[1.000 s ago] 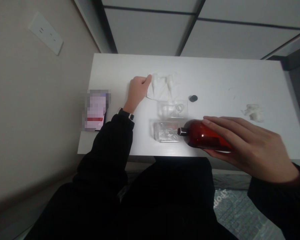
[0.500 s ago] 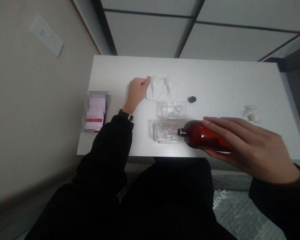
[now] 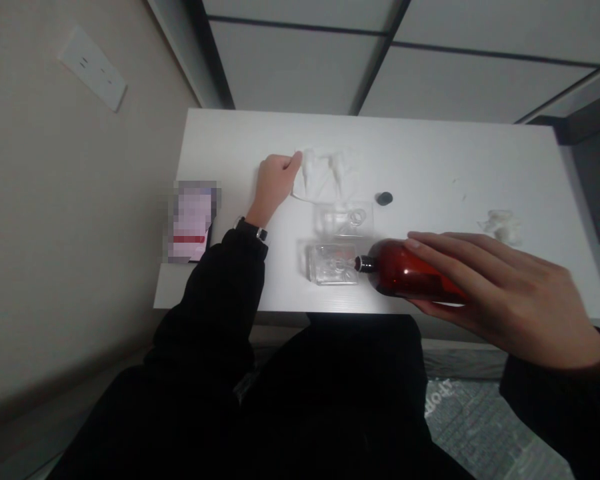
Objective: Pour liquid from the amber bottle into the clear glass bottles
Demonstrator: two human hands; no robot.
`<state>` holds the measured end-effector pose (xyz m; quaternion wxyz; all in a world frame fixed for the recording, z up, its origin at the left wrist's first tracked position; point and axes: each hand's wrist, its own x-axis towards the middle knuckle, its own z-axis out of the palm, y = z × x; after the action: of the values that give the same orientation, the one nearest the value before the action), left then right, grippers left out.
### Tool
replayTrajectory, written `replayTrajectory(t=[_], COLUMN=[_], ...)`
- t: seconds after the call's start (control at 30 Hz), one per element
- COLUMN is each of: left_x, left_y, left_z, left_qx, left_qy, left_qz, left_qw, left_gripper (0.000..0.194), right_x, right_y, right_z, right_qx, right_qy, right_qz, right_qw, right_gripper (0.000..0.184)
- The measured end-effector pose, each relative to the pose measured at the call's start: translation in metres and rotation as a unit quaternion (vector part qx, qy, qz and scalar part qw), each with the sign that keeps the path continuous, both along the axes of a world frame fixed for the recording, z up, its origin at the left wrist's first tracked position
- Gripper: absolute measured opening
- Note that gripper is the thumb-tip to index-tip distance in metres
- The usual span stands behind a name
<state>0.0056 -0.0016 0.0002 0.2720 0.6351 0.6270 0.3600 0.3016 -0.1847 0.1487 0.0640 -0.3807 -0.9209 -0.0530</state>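
Okay, right hand (image 3: 505, 297) is closed around an amber bottle (image 3: 405, 270), fingers (image 3: 460, 257) over the top and thumb underneath. The bottle lies sideways, its black neck (image 3: 364, 264) pointing left and just beside a clear glass bottle (image 3: 333, 265), also on its side on the white table (image 3: 430, 153). Left hand (image 3: 275, 183) is curled loosely, knuckles against a crumpled white tissue (image 3: 325, 173), and nothing is gripped. A black wristwatch (image 3: 253, 230) shows on that wrist. Just ahead of the glass bottle, near the right hand, sits a second clear piece (image 3: 344, 219), hard to make out. A small black cap (image 3: 385, 198) lies further ahead of the right hand, with a white tissue scrap (image 3: 500, 227) beyond the fingers. A pixelated phone (image 3: 193, 220) lies left of the left hand.
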Motion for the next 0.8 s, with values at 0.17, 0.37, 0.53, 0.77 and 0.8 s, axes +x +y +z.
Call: replayTrajectory(t=[0.17, 0.37, 0.53, 0.77, 0.8], left_x=[0.0002, 0.0014, 0.0028, 0.0004, 0.0000], left_y=[0.0000, -0.0016, -0.0022, 0.0011, 0.0013], left_z=[-0.0008, 0.0030, 0.0055, -0.0015, -0.0023], left_qx=[0.003, -0.011, -0.015, 0.008, 0.012], left_qy=[0.002, 0.009, 0.013, 0.007, 0.006], left_qz=[-0.003, 0.004, 0.006, 0.001, -0.003], left_qw=[1.000, 1.000, 1.000, 1.000, 1.000], left_gripper=[0.060, 0.061, 0.062, 0.060, 0.060], right_x=[-0.0005, 0.0015, 0.0042, 0.0055, 0.0056], right_y=[0.0009, -0.0002, 0.0021, 0.0022, 0.0021], right_z=[0.0006, -0.0011, -0.0052, -0.0052, -0.0050], right_qx=[0.014, -0.003, 0.034, 0.033, 0.033], right_qy=[-0.005, 0.004, 0.020, 0.016, 0.016], right_qz=[0.015, -0.001, 0.023, 0.019, 0.018], right_qw=[1.000, 1.000, 0.999, 0.999, 0.999], right_gripper=[0.066, 0.064, 0.062, 0.065, 0.066])
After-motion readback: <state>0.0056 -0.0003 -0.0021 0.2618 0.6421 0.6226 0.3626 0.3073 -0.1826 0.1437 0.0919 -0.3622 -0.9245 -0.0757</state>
